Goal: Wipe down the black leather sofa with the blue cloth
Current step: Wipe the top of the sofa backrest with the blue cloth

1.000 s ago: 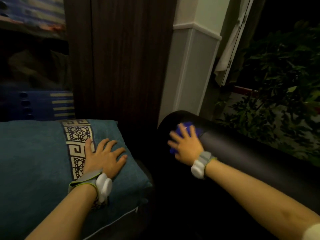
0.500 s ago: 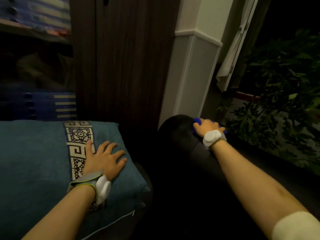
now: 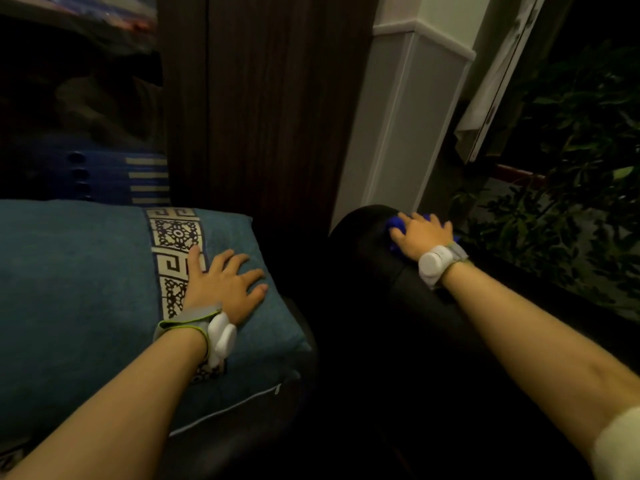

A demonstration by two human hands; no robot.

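Right now the blue cloth point(image 3: 398, 227) sits on top of the sofa's point(image 3: 408, 306) rounded black leather armrest, at its far end near the wall corner. It is bunched, and mostly covered by the right hand point(image 3: 420, 233); blue shows at the thumb side and a sliver past the little-finger side.

Right hand: palm down on the cloth, fingers spread and fairly straight, pressing it onto the leather. Grip state: flat, wide press, not a pinch. Whether any fingertip curls under the cloth, cannot tell. A white wrist device point(image 3: 434, 265) on a grey strap sits just behind the hand. The forearm runs along the armrest toward the camera.

Left hand point(image 3: 221, 284): resting flat on a teal cushion point(image 3: 86, 289), fingers spread and relaxed, holding nothing. The thumb lies on the cushion's patterned cream-and-black band point(image 3: 173, 244); the other fingers are on plain teal fabric near the cushion's right edge. Same kind of white device on the left wrist point(image 3: 221, 336).

The cushion lies on the sofa seat, left of the armrest, with a dark gap between them; the seat there is too dark to read.

Behind: a dark wood panel point(image 3: 259, 116) between cushion and armrest, a grey-and-white wall corner point(image 3: 398, 126) right behind the armrest's end. Leafy plants point(image 3: 571, 202) beyond the armrest's right side. A blue striped item point(image 3: 138, 178) behind the cushion, blurred.
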